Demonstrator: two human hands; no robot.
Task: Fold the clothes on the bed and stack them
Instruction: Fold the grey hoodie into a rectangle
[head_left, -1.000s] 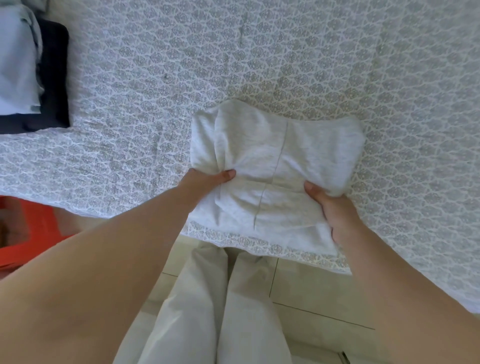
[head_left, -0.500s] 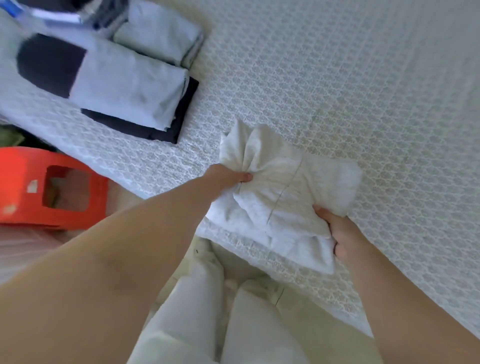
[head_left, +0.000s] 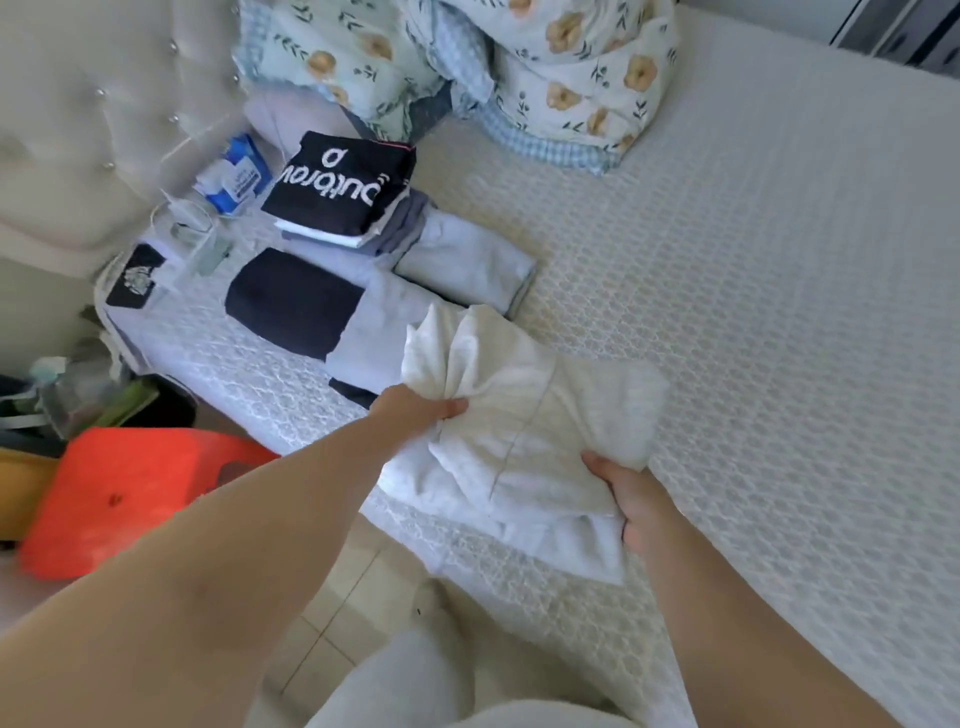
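A folded white garment (head_left: 530, 426) is held just above the near edge of the bed (head_left: 753, 322). My left hand (head_left: 421, 410) grips its left side, bunching the cloth. My right hand (head_left: 631, 493) grips its lower right edge, thumb on top. To the left lies a folded stack with a light blue and dark navy piece (head_left: 332, 306). Behind it sit a folded light blue garment (head_left: 467, 260) and a black folded shirt with white lettering (head_left: 340, 187) on a small pile.
A floral quilt (head_left: 493, 67) is heaped at the back. A padded headboard (head_left: 93, 104) stands at the left, with a blue packet (head_left: 236, 179) beside it. An orange plastic stool (head_left: 130, 499) stands on the floor at the left.
Both hands have lifted the white garment and carried it left toward the folded stacks. My view swung left and up, bringing the stacks, quilt and headboard into sight.
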